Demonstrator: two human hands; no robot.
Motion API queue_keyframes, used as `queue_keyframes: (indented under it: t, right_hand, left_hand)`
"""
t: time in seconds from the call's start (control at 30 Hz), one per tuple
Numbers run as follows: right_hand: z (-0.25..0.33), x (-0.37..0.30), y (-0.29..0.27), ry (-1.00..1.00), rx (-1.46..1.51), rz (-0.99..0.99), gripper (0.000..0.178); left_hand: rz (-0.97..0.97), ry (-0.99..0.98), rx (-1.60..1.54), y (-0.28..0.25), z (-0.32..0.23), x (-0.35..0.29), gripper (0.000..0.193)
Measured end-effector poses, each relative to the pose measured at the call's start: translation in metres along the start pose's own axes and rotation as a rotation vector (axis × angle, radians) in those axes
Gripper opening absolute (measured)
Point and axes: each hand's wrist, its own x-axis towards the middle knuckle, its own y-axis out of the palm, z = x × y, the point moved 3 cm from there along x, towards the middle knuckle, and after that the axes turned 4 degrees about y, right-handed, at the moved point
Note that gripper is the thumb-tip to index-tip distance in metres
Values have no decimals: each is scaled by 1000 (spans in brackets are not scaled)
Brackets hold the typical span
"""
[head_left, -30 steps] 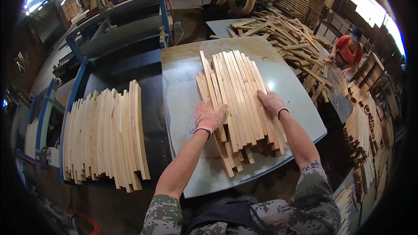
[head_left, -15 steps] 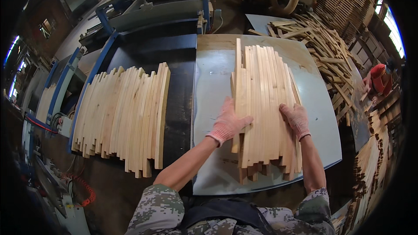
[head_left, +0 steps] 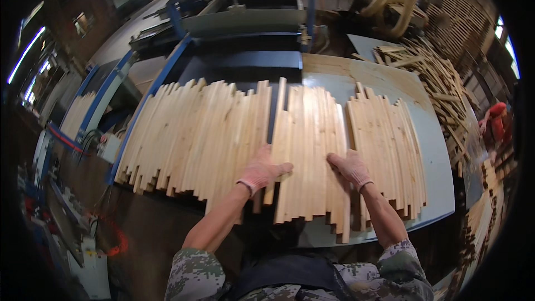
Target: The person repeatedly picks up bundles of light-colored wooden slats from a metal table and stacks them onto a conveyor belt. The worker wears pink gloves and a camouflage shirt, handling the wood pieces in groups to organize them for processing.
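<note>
Both hands wear pinkish knitted gloves and squeeze a bundle of pale wooden strips (head_left: 309, 156) from its two sides. My left hand (head_left: 261, 171) is on the bundle's left side, its thumb lying over the top. On the right side is my right hand (head_left: 352, 170), thumb also over the edge; some of its fingers are hidden. To the left, a wide row of wooden strips (head_left: 192, 134) lies side by side with uneven ends, a narrow gap from the bundle. Another group of strips (head_left: 387, 150) rests close to my right hand, on the grey-white tabletop (head_left: 437, 173).
A blue-framed machine (head_left: 245, 19) stands beyond the dark bed at the back. Loose wood strips (head_left: 440, 78) are heaped at the far right, near a person in red (head_left: 495, 125). More strips lie stacked at the lower right. A red coiled hose (head_left: 118, 237) hangs lower left.
The bundle in my hands has moved left, towards the row on the dark bed, which now looks wider. A separate group of strips now lies to its right. The view has shifted.
</note>
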Motion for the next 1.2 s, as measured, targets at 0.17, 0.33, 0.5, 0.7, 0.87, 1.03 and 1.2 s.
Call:
queue_keyframes:
  t: [0.17, 0.33, 0.5, 0.7, 0.87, 1.03, 1.2]
  right_hand:
    - [-8, -2, 21, 112, -40, 13, 52]
    - [14, -13, 17, 165, -120, -17, 54]
    - [2, 8, 37, 221, -205, -105, 70]
    - [37, -12, 28, 105, -7, 101, 68]
    - [33, 3, 47, -51, -341, -217, 112]
    - [76, 0, 70, -75, -468, -233, 100]
    - [68, 11, 70, -81, -406, -288, 88]
  left_hand:
    - [-134, -31, 463, 19, 6, 5, 85]
    - [252, -37, 738, -8, -6, 7, 69]
    - [190, -182, 769, -32, -45, -23, 59]
    - [-128, 345, 889, -2, -3, -13, 79]
    - [29, 338, 1032, 44, 8, -11, 85]
    - [102, 307, 1032, 45, 8, -8, 82]
    - [74, 294, 1029, 51, 0, -10, 80]
